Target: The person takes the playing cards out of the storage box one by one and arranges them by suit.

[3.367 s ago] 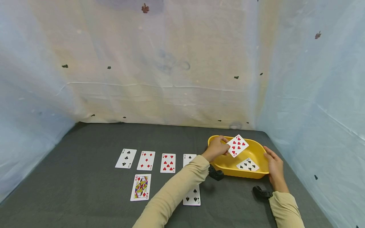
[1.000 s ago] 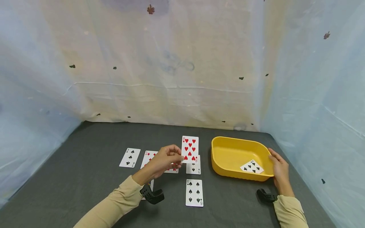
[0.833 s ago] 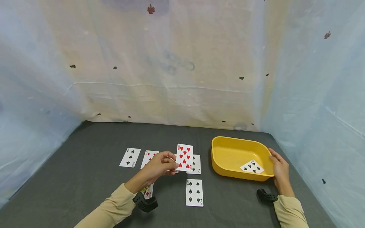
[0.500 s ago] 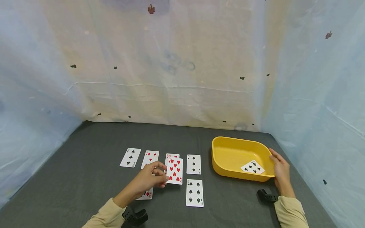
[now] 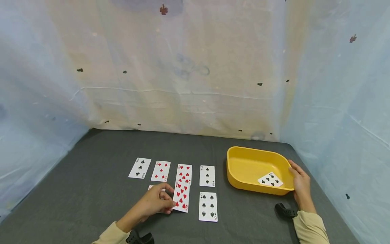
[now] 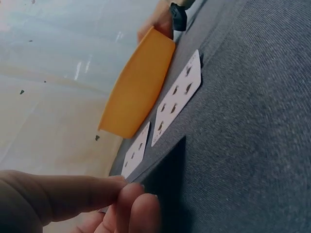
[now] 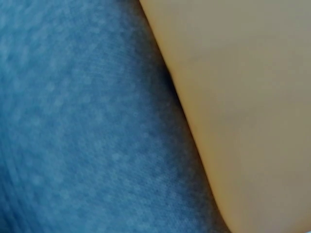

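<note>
My left hand (image 5: 153,203) pinches the eight of hearts (image 5: 181,197) between thumb and fingers by its lower left edge. The card's far end overlaps the near edge of the seven of hearts (image 5: 184,172), and it lies low over the cloth. In the left wrist view the thumb and fingertips meet, but the held card is hard to make out. My right hand (image 5: 301,184) grips the right rim of the yellow tub (image 5: 250,184). Only the tub's blurred wall (image 7: 252,116) and the cloth fill the right wrist view. A clubs card (image 5: 270,180) lies in the tub.
On the dark cloth (image 5: 106,200) lie the three of clubs (image 5: 139,168), five of diamonds (image 5: 160,171), three of spades (image 5: 207,176) and six of spades (image 5: 208,206). My left hand mostly covers the queen of diamonds (image 5: 150,187). Pale sheeting (image 5: 182,112) stands behind.
My left hand has carried the eight of hearts from over the tub leftward, then down and nearer, onto the seven's near edge. My right hand has kept hold of the tub.
</note>
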The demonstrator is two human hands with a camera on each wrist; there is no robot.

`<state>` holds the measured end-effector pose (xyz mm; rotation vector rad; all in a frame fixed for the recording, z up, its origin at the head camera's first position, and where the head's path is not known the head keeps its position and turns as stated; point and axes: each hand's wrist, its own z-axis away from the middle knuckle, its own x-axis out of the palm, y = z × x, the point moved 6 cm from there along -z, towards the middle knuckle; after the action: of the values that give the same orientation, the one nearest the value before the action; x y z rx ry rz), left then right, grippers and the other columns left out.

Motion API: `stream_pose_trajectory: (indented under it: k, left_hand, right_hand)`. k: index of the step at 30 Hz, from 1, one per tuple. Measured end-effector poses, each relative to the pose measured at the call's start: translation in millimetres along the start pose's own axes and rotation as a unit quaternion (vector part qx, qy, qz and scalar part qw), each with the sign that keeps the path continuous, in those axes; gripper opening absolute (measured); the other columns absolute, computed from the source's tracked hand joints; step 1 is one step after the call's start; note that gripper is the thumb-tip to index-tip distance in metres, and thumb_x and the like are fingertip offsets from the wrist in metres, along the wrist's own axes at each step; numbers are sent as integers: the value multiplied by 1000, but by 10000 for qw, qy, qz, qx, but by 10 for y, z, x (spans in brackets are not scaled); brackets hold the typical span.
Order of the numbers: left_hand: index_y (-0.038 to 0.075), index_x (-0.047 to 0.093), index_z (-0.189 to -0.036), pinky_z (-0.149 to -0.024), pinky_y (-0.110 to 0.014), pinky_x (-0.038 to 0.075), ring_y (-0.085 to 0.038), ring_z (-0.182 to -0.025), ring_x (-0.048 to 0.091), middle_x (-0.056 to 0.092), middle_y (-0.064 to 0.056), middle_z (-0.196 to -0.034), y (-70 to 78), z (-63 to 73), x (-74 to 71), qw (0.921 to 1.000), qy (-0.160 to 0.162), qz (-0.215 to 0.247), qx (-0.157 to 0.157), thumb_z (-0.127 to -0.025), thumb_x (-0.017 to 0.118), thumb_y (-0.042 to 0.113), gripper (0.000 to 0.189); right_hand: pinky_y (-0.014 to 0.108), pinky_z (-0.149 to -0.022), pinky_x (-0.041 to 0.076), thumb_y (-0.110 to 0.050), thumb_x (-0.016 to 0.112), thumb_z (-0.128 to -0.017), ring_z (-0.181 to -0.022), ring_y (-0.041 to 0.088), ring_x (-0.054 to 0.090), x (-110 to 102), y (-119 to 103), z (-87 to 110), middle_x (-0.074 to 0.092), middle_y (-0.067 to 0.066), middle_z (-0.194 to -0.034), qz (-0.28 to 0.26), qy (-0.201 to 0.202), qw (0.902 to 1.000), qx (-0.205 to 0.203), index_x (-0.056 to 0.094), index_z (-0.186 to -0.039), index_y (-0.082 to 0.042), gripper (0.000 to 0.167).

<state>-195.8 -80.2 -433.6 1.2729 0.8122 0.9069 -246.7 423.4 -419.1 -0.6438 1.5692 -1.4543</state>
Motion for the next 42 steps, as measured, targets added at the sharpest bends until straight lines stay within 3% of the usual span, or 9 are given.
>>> stream_pose_trajectory:
  k: [10,22,29,34,42]
  left_hand:
    - [-8,47,-102,-53,-34,55,-16,-54,62,63,-10,-67,-39,27,43,9998,7,-178,-77,-80,69,-6,31]
    - [-4,49,-94,-45,-34,53,-14,-47,60,61,-9,-60,-86,41,56,9982,94,-592,-26,-80,71,-2,27]
    - [-3,48,-93,-44,-34,52,-13,-46,59,61,-9,-60,-92,32,41,9984,46,-561,-37,-82,71,-1,26]
    - [-5,49,-95,-45,-32,53,-13,-46,59,61,-9,-60,-17,-12,35,9989,-40,-471,-12,-83,71,1,26]
    - [-7,52,-97,-50,-34,54,-14,-51,60,61,-10,-63,221,-99,63,9987,-56,-365,363,-86,71,4,25]
  right_hand:
    - [25,-102,36,-28,40,-105,-130,23,38,2,12,-8,28,9,-156,-34,-5,10000,7,37,-150,-10,49]
    - [22,-100,37,-28,40,-105,-130,22,39,3,16,-5,27,9,-156,-23,2,10000,6,37,-150,-10,48]
    - [18,-96,39,-27,40,-105,-129,21,40,-1,16,-6,28,9,-156,-88,-18,10000,-6,37,-149,-10,48]
    - [16,-93,40,-27,40,-105,-129,21,39,-7,14,3,28,10,-155,-113,-29,9999,-3,37,-149,-9,48]
    - [15,-92,41,-29,40,-105,-127,20,40,2,18,6,28,10,-156,-112,-33,9999,37,37,-150,-10,49]
